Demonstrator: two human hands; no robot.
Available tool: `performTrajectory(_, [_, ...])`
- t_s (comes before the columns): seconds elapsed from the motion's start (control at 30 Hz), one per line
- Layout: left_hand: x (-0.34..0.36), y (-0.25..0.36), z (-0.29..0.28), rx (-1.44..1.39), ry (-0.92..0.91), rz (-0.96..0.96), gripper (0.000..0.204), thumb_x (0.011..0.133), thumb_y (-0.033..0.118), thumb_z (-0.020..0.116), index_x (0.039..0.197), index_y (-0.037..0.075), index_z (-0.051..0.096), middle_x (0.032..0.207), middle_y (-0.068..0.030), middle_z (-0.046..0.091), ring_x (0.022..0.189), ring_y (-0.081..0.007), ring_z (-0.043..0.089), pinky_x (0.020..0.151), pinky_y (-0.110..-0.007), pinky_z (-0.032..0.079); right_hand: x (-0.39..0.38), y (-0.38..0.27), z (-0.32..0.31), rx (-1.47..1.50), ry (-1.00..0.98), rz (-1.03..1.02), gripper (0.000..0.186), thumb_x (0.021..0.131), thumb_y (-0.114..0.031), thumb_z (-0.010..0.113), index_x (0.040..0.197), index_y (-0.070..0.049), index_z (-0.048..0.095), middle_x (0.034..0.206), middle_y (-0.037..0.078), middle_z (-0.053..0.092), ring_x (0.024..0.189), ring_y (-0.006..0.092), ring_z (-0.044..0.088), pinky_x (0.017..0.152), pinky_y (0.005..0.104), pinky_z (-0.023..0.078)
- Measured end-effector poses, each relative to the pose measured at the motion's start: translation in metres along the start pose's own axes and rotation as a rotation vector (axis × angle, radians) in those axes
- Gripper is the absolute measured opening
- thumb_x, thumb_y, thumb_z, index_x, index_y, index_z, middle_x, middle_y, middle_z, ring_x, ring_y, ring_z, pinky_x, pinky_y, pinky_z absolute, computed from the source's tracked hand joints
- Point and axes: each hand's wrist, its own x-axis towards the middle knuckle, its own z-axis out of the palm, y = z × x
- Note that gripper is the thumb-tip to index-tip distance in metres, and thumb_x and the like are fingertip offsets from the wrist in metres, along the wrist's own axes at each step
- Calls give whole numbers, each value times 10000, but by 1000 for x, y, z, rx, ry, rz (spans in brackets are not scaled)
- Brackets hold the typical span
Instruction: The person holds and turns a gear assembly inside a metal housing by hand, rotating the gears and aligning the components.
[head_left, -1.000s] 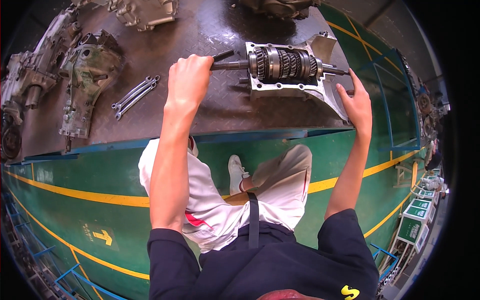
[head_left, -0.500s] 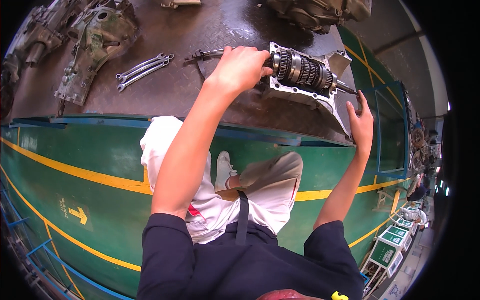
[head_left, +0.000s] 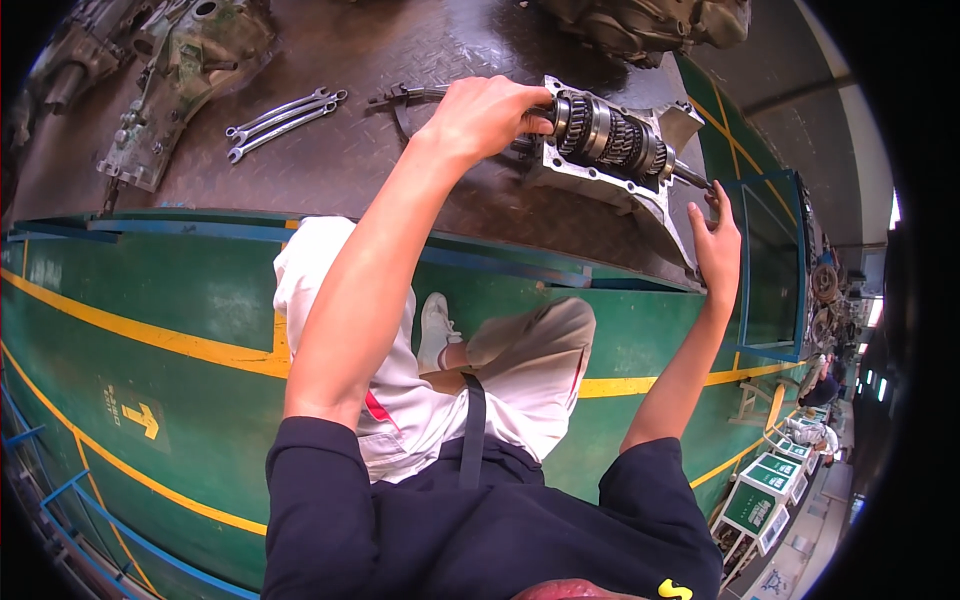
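Observation:
A gear shaft [head_left: 612, 138] with several toothed gears lies in the open half of a silver gearbox housing [head_left: 600, 180] on the metal bench. My left hand [head_left: 488, 118] is closed round the shaft's left end, at the housing's edge; its palm hides part of that end. At the right, the thin end of the shaft [head_left: 690, 174] sticks out past the housing. The fingers of my right hand [head_left: 716, 240] curl at that tip, while its thumb stands a little apart below. Thin dark rods [head_left: 400, 94] lie beside my left hand, partly covered by it.
Combination wrenches [head_left: 286, 122] lie on the bench [head_left: 330, 180] to the left. A large dirty casing [head_left: 190, 80] stands at the far left, another casing [head_left: 645, 25] at the back. The bench's blue front edge [head_left: 500, 265] runs before my legs. A blue frame [head_left: 770, 270] stands at the right.
The whole view has shifted slightly, and the wrenches and left casing appear a bit farther left. Both hands keep their places at the two ends of the gear shaft.

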Motion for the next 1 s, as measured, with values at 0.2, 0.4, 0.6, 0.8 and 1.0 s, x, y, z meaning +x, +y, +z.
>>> performTrajectory(0.2, [-4,-4,4,15,61,34,331,966,446,652,1196,214,706,916,-147,754,912,-382,726,777,-509,557,-1,-3,1,3,-31,7,639,975,-311,705,1537,-96,489,1290,203,711,1041,322,749,919,385,559])
performTrajectory(0.4, [-3,-5,0,12,16,23,343,971,454,649,1211,215,704,941,-154,756,933,-389,724,796,-512,558,-2,-10,-1,37,-49,39,632,980,-297,700,1539,-91,487,1264,213,721,1052,323,748,921,385,561])
performTrajectory(0.6, [-1,-6,-5,-18,-25,22,353,984,452,645,1255,232,698,965,-150,756,965,-390,714,807,-520,547,0,-8,-2,87,-82,-71,653,963,-271,715,1545,-80,488,1382,259,641,1092,337,719,958,410,544])
performTrajectory(0.8, [-2,-6,-14,-34,-89,18,448,994,471,642,1325,171,664,1033,-176,742,1027,-407,682,874,-515,536,-1,-2,-7,-4,-55,-196,713,943,-280,739,1564,-62,465,1488,251,550,1386,377,500,1163,409,394])
performTrajectory(1.0, [-2,-5,-13,4,-82,-20,406,979,485,644,1305,246,682,1033,-132,762,1042,-380,702,857,-520,551,-2,-5,-8,76,-128,-123,715,917,-290,766,1542,-65,503,1334,270,640,1214,343,615,1018,387,492])
